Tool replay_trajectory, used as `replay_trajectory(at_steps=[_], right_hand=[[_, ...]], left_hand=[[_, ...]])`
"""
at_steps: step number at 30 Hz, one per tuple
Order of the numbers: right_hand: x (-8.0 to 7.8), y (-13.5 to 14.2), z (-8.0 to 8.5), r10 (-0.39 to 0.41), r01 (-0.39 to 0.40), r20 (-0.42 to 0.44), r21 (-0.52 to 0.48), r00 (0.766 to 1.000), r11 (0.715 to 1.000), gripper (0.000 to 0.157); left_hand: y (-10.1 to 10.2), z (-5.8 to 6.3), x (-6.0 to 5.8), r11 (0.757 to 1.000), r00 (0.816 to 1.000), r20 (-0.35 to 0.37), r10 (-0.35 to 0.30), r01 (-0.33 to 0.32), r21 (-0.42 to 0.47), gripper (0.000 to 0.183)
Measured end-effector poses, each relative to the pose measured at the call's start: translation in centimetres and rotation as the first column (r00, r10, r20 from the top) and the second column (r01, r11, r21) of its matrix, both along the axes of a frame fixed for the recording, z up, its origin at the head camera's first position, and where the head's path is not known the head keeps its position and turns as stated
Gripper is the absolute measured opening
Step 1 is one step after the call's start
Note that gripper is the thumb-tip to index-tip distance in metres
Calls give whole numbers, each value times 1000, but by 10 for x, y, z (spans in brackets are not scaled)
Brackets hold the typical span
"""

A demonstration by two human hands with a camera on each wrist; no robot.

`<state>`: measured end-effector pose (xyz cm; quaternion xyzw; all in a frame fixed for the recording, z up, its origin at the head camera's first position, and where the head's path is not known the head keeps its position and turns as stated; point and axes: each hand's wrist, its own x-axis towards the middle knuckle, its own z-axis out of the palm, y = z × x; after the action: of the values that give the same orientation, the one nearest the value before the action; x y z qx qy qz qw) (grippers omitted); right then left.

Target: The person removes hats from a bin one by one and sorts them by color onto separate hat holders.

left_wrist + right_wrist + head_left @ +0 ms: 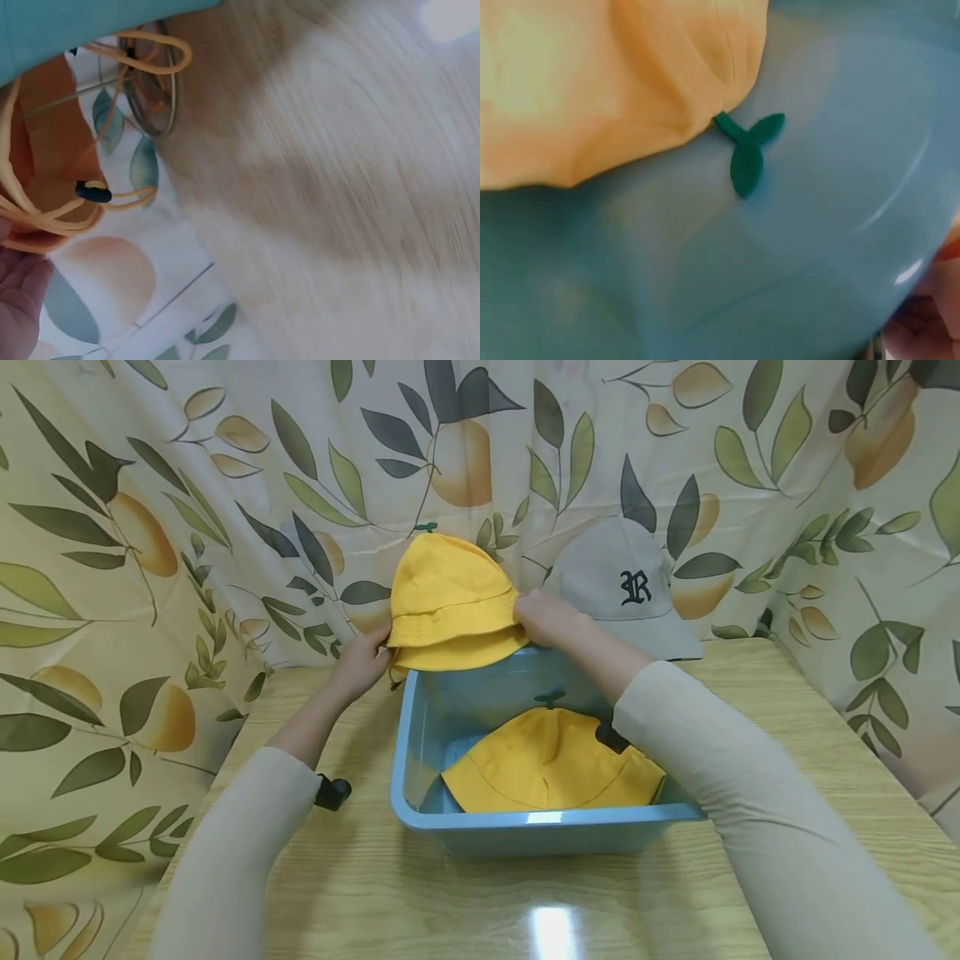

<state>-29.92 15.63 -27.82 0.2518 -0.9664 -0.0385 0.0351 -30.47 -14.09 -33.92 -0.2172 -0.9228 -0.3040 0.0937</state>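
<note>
Behind the blue bin (pixel 551 819), a yellow bucket hat (pixel 450 589) with a green sprout on top stands upright. A second yellow brim (pixel 465 653) shows beneath its brim. My left hand (pixel 362 664) grips the brim at the left, and my right hand (pixel 546 617) pinches it at the right. In the left wrist view, orange-looking cords with a dark toggle (pixel 94 192) hang under the brim beside my left hand (pixel 21 307). Inside the bin lies another yellow bucket hat (pixel 551 764), its green sprout (pixel 747 161) clear in the right wrist view.
A grey baseball cap (pixel 615 572) with a dark letter stands at the back right, partly behind my right arm. Near the cords is a thin metal ring (pixel 174 105). A patterned curtain (pixel 300 485) rises behind the wooden table (pixel 337 877).
</note>
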Motion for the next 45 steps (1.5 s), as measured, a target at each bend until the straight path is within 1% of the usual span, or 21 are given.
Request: replay_trajectory(at_steps=[3, 5, 6, 9, 12, 13, 15, 17, 19, 20, 23, 25, 26, 28, 30, 32, 35, 41, 45], right_hand=[[5, 1, 6, -19, 17, 32, 35, 999, 999, 14], [10, 1, 10, -37, 35, 52, 44, 998, 998, 16], [13, 1, 12, -41, 38, 58, 46, 998, 998, 15], [22, -2, 21, -45, 40, 81, 67, 996, 997, 16], [33, -7, 31, -17, 10, 104, 73, 994, 997, 15], [36, -9, 34, -8, 0, 109, 77, 994, 997, 15], [42, -12, 40, 13, -22, 118, 71, 993, 997, 14], [48, -14, 43, 33, -42, 129, 69, 991, 997, 15], [52, -12, 43, 36, -48, 154, 74, 987, 996, 20], [54, -11, 42, 32, -46, 171, 75, 985, 996, 25], [61, -5, 40, 7, -27, 236, 84, 972, 996, 48], [67, 1, 39, -5, -19, 280, 81, 960, 997, 59], [72, 4, 40, 6, -28, 296, 70, 955, 997, 64], [81, 12, 41, 45, -63, 320, 47, 946, 997, 66], [91, 20, 41, 88, -101, 327, 21, 941, 995, 67], [101, 28, 42, 133, -136, 313, -10, 940, 991, 68], [113, 39, 42, 158, -155, 286, -34, 945, 987, 69], [135, 52, 42, 166, -165, 214, -23, 963, 986, 72], [154, 58, 40, 152, -149, 214, -29, 965, 988, 77]], left_hand=[[-2, 8, 9, 997, 999, 14, -43, 43, -58, 49], [-3, 14, 15, 995, 996, 54, -70, 74, -67, 52], [-3, 18, 19, 994, 994, 81, -75, 81, -72, 53], [-4, 29, 26, 987, 990, 121, -76, 91, -129, 56], [-4, 41, 34, 979, 985, 159, -70, 99, -179, 56], [-3, 44, 37, 974, 985, 157, -73, 105, -200, 56], [-2, 51, 42, 970, 981, 172, -91, 127, -210, 56], [-1, 55, 46, 964, 979, 172, -109, 146, -222, 56], [0, 58, 48, 959, 980, 153, -127, 161, -234, 57], [1, 60, 49, 957, 980, 145, -134, 166, -237, 57], [2, 63, 52, 952, 983, 114, -147, 172, -255, 58], [5, 67, 54, 948, 983, 102, -154, 176, -265, 59], [7, 69, 56, 946, 981, 106, -162, 185, -267, 60], [12, 73, 61, 939, 977, 115, -182, 207, -273, 61], [18, 79, 67, 929, 969, 136, -208, 239, -284, 63], [25, 84, 71, 915, 960, 150, -238, 273, -296, 65], [34, 91, 75, 895, 947, 165, -276, 316, -314, 65], [52, 100, 75, 860, 930, 150, -337, 369, -353, 65], [69, 109, 77, 839, 918, 117, -379, 395, -375, 63]])
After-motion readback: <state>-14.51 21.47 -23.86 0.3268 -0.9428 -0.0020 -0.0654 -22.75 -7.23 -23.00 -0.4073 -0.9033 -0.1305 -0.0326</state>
